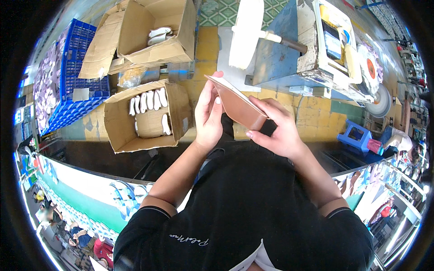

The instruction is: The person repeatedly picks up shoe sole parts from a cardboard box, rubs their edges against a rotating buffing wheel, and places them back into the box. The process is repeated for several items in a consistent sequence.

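Both of my hands hold a flat, brown, leather-like piece (239, 106) in front of my body. A pale layer shows along its upper edge, and it is tilted, with one corner pointing up to the left. My left hand (210, 113) grips the left end, its thumb lying on the brown face. At the other end my right hand (279, 124) has its fingers over the upper edge and its thumb under the lower corner. What exactly the piece is, I cannot tell.
A cardboard box (110, 126) with several white shoe-shaped pieces stands at the left, with a bigger open box (183, 47) behind it. Further left is a blue crate (68, 101). Ahead stands a blue machine (275, 63) with a long white paddle (246, 34). A blue stool (355, 135) is at right.
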A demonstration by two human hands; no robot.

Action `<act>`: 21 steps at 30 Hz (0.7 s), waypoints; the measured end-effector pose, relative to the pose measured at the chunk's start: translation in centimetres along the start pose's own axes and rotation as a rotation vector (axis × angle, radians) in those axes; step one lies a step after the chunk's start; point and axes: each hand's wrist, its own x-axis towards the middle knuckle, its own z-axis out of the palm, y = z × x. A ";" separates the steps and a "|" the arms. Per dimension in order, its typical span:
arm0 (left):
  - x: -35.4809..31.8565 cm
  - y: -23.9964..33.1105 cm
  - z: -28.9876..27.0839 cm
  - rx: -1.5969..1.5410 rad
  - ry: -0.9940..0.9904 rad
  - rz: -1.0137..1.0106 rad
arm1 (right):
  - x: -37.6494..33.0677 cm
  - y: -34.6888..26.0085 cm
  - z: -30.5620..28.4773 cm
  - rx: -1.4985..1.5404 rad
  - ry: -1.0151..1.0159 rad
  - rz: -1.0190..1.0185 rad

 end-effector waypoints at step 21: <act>-5.0 11.7 5.1 0.106 -0.148 0.458 | -8.2 -10.1 -2.8 -0.220 0.171 -0.429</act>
